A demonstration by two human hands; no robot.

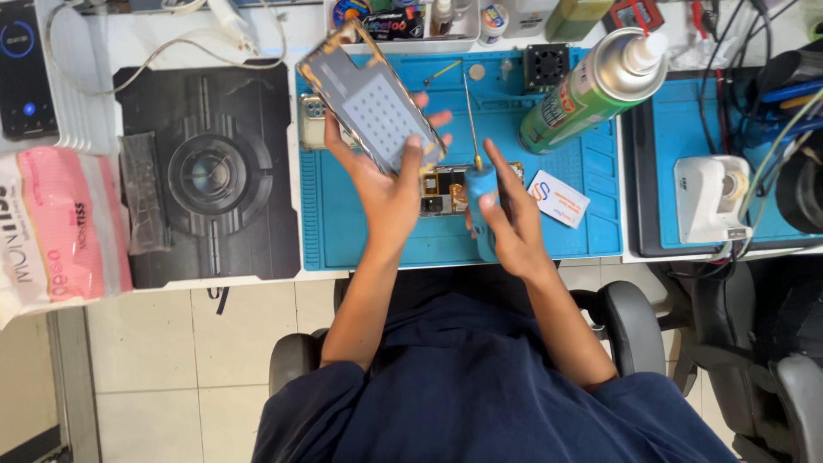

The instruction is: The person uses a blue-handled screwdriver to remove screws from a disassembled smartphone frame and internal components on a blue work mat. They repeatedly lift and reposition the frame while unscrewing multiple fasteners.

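Note:
My left hand (pixel 383 178) holds a detached phone screen panel (pixel 370 96), tilted up above the blue work mat (pixel 360 231); its grey back with a dotted pad faces me. My right hand (pixel 506 214) grips a blue-handled screwdriver (pixel 477 176) whose thin metal shaft points away from me. Under both hands an opened phone body (pixel 441 190) with exposed circuit board lies on the mat. A second phone back with camera lenses (pixel 312 120) lies partly hidden behind the panel.
A green spray can (pixel 591 90) lies on the mat's right side beside a white card (pixel 557 198). A small black fan (pixel 546 66) sits at the mat's far edge. A black mat (pixel 206 171) and pink tissue pack (pixel 56 223) are left; a white device (pixel 707 197) is right.

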